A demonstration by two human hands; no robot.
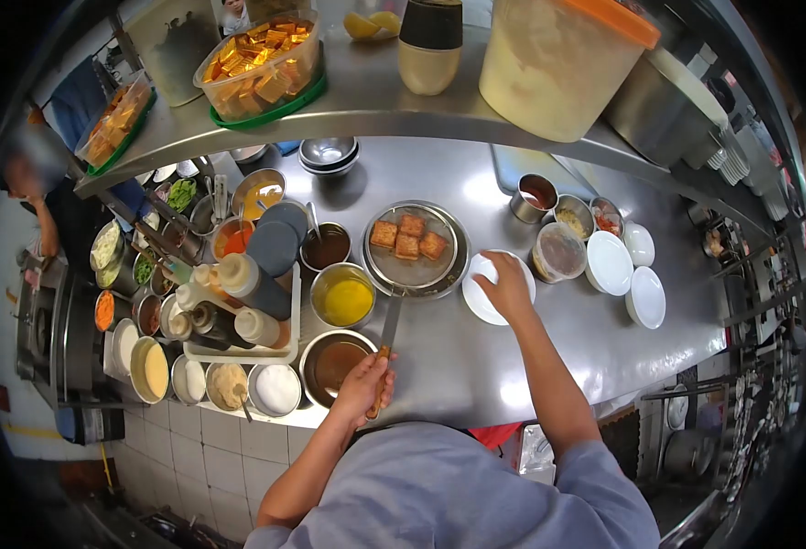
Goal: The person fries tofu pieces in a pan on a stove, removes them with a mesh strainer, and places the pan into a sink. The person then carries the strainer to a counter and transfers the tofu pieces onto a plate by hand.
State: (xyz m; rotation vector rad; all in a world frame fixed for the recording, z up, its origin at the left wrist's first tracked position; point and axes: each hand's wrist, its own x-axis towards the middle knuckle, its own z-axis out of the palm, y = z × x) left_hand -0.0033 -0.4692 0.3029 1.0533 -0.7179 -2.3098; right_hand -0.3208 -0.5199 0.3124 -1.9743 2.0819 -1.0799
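Observation:
My left hand (366,389) is closed round the wooden handle (382,366) of a mesh skimmer (439,270). Several golden-brown fried cubes (408,245), which look like tofu, lie in the skimmer's round mesh. The mesh is over a round steel bowl or pan whose inside is mostly hidden. To the right of it, my right hand (510,288) is above a white plate (481,306), thumb and fingers apart. The fingers reach towards the plate's far edge; whether they touch it I cannot tell.
White dishes (609,265) and small containers stand on the right. On the left are sauce bowls, a bottle tray (293,334) and several ingredient tubs. A steel shelf (357,114) with tubs crosses overhead at the front. Another person (46,188) is at far left.

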